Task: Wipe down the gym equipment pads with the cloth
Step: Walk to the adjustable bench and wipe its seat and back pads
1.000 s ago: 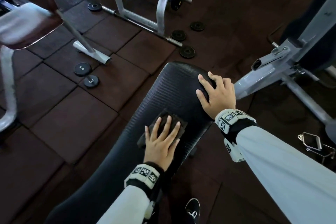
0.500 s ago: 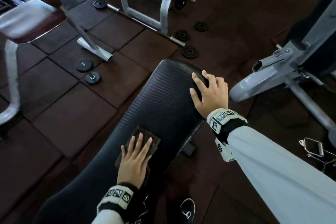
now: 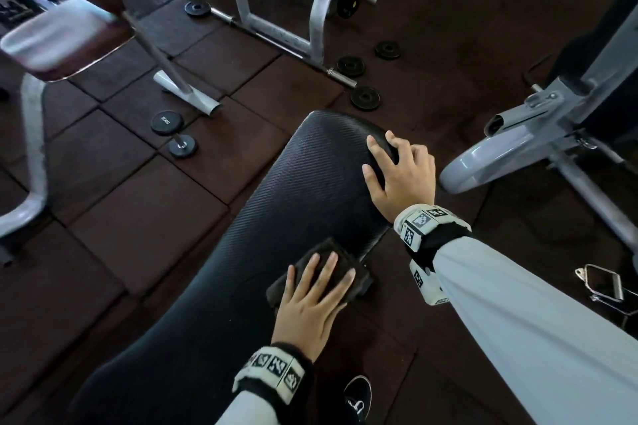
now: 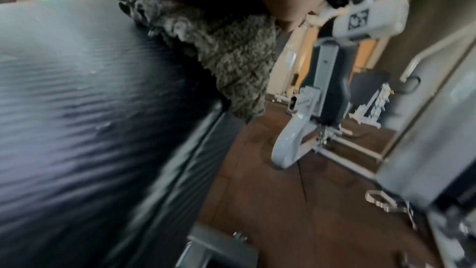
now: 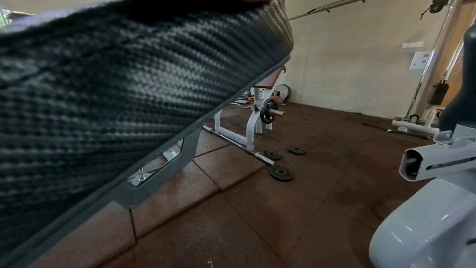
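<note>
A long black textured bench pad runs from near me to the middle of the head view. My left hand lies flat with straight fingers on a dark folded cloth, pressing it onto the pad's right edge. In the left wrist view the fuzzy cloth hangs over that edge of the pad. My right hand rests with spread fingers on the pad's far right end, some fingertips over its rim. The right wrist view shows the pad close up under the palm.
Weight plates and a dumbbell lie on the brown rubber floor. A barbell rack stands beyond the pad. A grey machine is close on the right, a cable handle beside it. A brown seat is at left.
My left hand slid the cloth down the pad toward me, then across to the pad's right edge. The right hand stayed on the far end.
</note>
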Demonstrator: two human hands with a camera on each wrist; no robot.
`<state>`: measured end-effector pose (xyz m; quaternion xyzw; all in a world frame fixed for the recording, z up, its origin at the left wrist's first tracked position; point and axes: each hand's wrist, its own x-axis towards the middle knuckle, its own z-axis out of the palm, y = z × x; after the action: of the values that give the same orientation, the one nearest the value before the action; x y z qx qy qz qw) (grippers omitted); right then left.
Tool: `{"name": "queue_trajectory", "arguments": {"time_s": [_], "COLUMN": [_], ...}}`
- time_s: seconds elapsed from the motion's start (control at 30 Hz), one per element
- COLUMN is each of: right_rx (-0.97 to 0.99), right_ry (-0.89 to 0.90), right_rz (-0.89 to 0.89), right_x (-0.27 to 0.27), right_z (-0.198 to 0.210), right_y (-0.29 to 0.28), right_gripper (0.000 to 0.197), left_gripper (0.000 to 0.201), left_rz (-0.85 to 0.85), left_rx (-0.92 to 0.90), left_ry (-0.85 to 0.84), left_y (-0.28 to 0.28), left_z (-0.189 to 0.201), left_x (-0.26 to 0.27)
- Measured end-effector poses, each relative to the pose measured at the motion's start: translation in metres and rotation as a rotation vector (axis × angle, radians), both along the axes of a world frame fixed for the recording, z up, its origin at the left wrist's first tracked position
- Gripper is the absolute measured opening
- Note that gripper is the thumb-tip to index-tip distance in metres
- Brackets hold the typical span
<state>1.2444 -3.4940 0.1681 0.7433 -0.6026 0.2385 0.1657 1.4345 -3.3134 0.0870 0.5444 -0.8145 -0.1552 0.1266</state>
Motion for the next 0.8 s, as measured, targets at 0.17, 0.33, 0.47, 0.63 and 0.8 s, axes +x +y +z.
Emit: {"name": "queue_trajectory", "arguments": {"time_s": [0.17, 0.33, 0.47, 0.63, 0.8], "right_rx": [-0.005, -0.012, 0.004, 0.048, 0.134], "right_ry": [-0.011, -0.030, -0.018, -0.025, -0.068], "right_rz": [-0.001, 0.005, -0.003, -0.022, -0.103], "right_x": [0.000, 0.001, 0.001, 0.003, 0.013], "right_z": [-0.001, -0.001, 0.000, 0.002, -0.001], "right_y": [0.000, 0.000, 0.001, 0.004, 0.022], "right_gripper": [0.043, 0.042, 0.043, 0.042, 0.045], "left_gripper": [0.048, 0.048, 0.049, 0.055, 0.050], "left_rz": [0.050, 0.248, 0.345, 0.166, 0.104], "left_rx": [0.114, 0.142, 0.133, 0.112, 0.214], "left_ry": [0.002, 0.121, 0.166, 0.101, 0.388], "left_y": [0.029, -0.001, -0.036, -0.041, -0.037], "left_z": [-0.017, -0.010, 0.009, 0.029, 0.039], "left_x": [0.044, 0.055, 0.024, -0.024, -0.008]}}
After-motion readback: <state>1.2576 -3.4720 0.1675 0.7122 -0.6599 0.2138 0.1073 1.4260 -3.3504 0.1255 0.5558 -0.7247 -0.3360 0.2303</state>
